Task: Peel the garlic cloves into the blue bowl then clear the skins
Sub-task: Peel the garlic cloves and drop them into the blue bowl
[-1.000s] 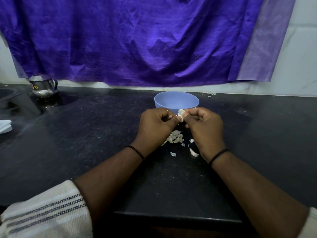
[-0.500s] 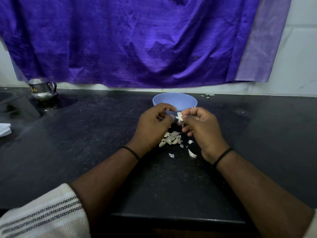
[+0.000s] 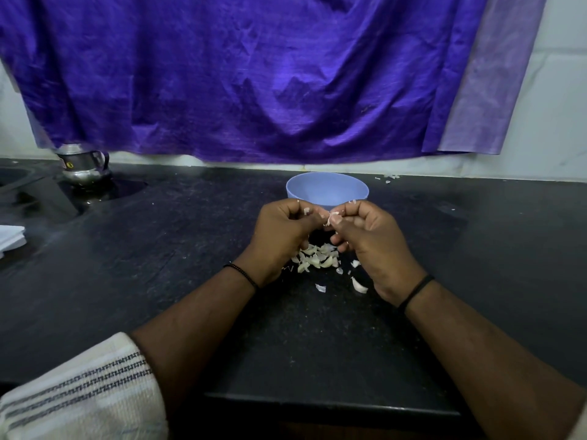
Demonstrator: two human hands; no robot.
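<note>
The blue bowl (image 3: 327, 188) stands on the black counter just beyond my hands; its inside is not visible. My left hand (image 3: 282, 233) and my right hand (image 3: 371, 239) meet above the counter in front of the bowl, fingers curled. Between their fingertips they pinch a small garlic clove (image 3: 330, 217) with pale skin. Under the hands lies a pile of garlic skins (image 3: 317, 260), with loose bits (image 3: 359, 284) scattered nearer to me.
A steel pot (image 3: 84, 163) sits at the back left beside a sink recess. A white folded cloth (image 3: 11, 238) lies at the left edge. Purple fabric (image 3: 254, 74) hangs on the wall behind. A few skin flakes (image 3: 389, 177) lie right of the bowl.
My hands went apart slightly and then came back together on the clove. The view has shifted a little.
</note>
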